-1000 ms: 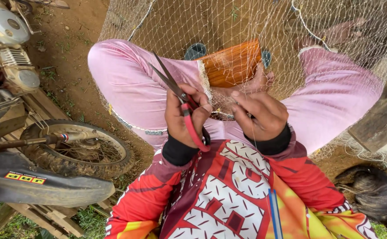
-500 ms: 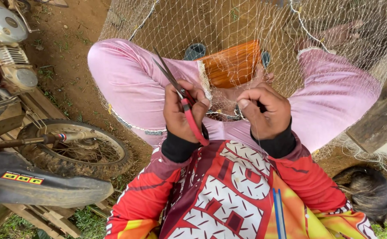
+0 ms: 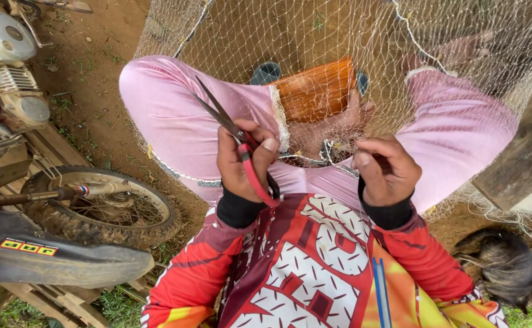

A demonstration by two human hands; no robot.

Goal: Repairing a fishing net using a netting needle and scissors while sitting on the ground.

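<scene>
Your left hand [image 3: 244, 161] grips red-handled scissors [image 3: 235, 136], blades slightly parted, pointing up-left, away from the fishing net [image 3: 323, 149] your curled right hand [image 3: 387, 170] pinches.

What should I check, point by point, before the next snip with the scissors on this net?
1. Grip on scissors: ok, left hand is wrapped around the red handles.
2. Blades: ok, slightly open, pointing up and away from the body.
3. Net held: ok, right hand pinches the mesh over the lap.
4. Right fingers away from the blades: ok, the two hands are apart.
5. Strand to cut: cannot tell, the mesh is too fine to see.
6. Motorbike wheel beside the left knee: ok, not touching the net.
</scene>
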